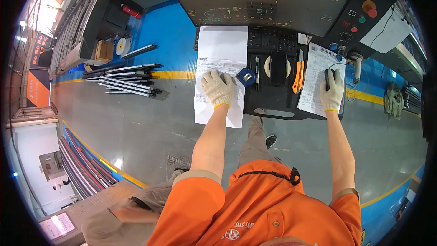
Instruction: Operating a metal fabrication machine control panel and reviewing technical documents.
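Note:
My left hand, in a pale knit glove with a yellow cuff, lies palm down on white printed sheets, its fingers apart and holding nothing. Close to its fingertips, a blue tape measure sits at the sheets' right edge. In a matching glove, my right hand wraps over a dark computer mouse. The mouse rests on another printed sheet. Between my hands, a pen, a cream ring partly hidden by a black object, and an orange utility knife lie on the black console shelf.
A large lit monitor stands beyond a black keyboard. The control panel at right carries a red emergency button. Metal bars lie on the floor at left. Another person's trousered leg shows at lower left.

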Demonstrator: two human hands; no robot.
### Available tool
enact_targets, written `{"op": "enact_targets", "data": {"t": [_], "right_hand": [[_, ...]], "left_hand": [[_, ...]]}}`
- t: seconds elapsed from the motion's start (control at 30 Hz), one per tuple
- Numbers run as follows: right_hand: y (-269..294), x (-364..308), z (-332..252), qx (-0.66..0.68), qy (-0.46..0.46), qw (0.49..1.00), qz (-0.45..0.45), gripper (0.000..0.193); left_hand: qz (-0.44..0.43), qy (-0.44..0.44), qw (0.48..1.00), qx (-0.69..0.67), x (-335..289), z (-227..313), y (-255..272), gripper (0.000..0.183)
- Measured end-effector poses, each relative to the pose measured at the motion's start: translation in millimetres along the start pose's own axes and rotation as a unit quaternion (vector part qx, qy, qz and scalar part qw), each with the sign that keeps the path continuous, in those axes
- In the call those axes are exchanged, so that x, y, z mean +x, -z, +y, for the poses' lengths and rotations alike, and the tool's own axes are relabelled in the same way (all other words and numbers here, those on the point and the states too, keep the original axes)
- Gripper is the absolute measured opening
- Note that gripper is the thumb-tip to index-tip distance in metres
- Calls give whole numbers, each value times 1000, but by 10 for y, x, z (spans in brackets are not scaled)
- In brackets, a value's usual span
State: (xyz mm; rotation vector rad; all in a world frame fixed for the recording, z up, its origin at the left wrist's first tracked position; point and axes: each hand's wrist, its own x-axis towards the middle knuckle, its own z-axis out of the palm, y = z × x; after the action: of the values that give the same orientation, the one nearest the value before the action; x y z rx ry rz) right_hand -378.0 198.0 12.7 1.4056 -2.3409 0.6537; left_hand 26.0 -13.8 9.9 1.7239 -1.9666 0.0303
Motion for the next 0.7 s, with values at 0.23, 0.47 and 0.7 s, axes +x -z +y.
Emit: {"op": "enact_targets", "data": {"t": [0.23,0.47,0.7], "right_hand": [[1,2,6,-8,-6,1000,-7,55],[-1,0,-29,-9,-5,1000,-5,56],[17,2,-4,-7,-4,1000,-9,61]], "left_hand": [[-11,11,1000,1,3,34,27,28],[7,7,1000,-2,16,2,11,28],[16,-5,1000,-14,20,4,8,27]]}}
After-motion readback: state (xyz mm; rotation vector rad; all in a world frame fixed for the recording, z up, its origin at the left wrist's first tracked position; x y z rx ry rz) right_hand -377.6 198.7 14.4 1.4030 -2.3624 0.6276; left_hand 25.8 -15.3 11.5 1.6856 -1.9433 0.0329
